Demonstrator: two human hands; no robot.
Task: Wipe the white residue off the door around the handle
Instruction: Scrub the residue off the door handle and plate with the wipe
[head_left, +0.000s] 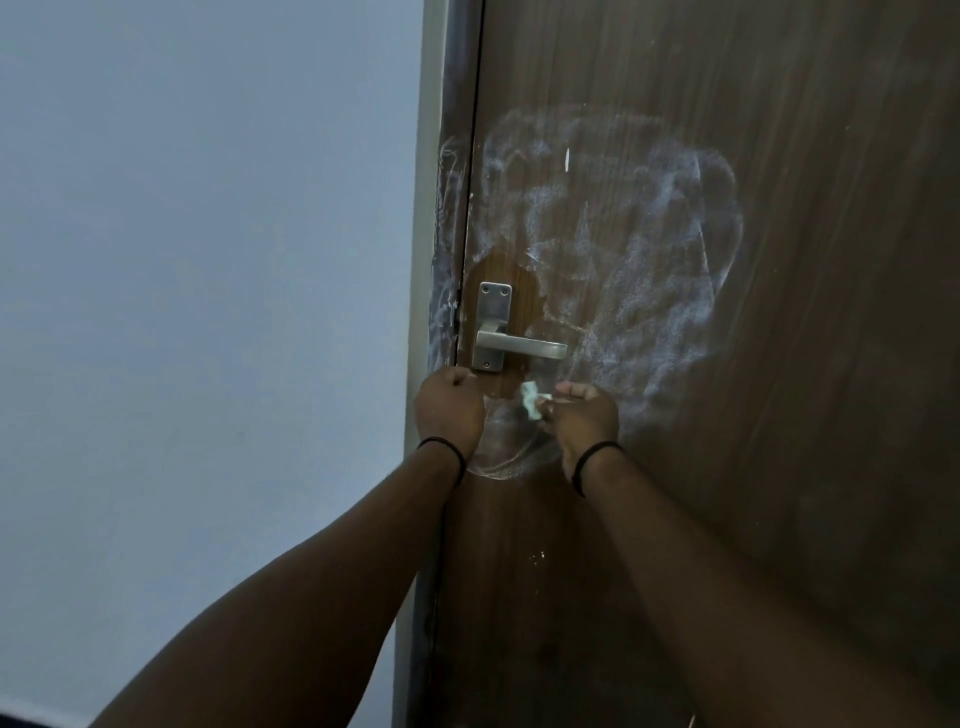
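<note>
My right hand (582, 415) is curled into a loose fist against the door (779, 364), below and slightly right of the handle (519, 347). It pinches a small crumpled white wad (531, 399), paper or cloth, I cannot tell which. The wad sticks out to the left of my knuckles and lies on or just off the door surface; contact not resolvable.

My left hand (449, 410) is also curled, fingers closed. It sits at the door's left edge, just below the bottom corner of the handle plate (492, 325). Whether it holds anything I cannot tell; nothing shows in it. Both wrists carry a thin black band: left band (441, 451), right band (592, 460). The wad lies between the two hands, nearer the right.

The handle is a silver lever on a rectangular metal plate with visible screws, lever pointing right, roughly level.

White residue (649, 249) covers a broad patch of the brown door above and to the right of the handle, in swirled, chalky streaks. Immediately around the plate the wood shows brown and bare. A fainter smeared ring of residue lies below the handle, between my wrists. More white streaks run down the door frame (447, 234) left of the plate. A few small white specks (536, 557) sit lower on the door.

Left of the frame, a plain pale wall (208, 260).
</note>
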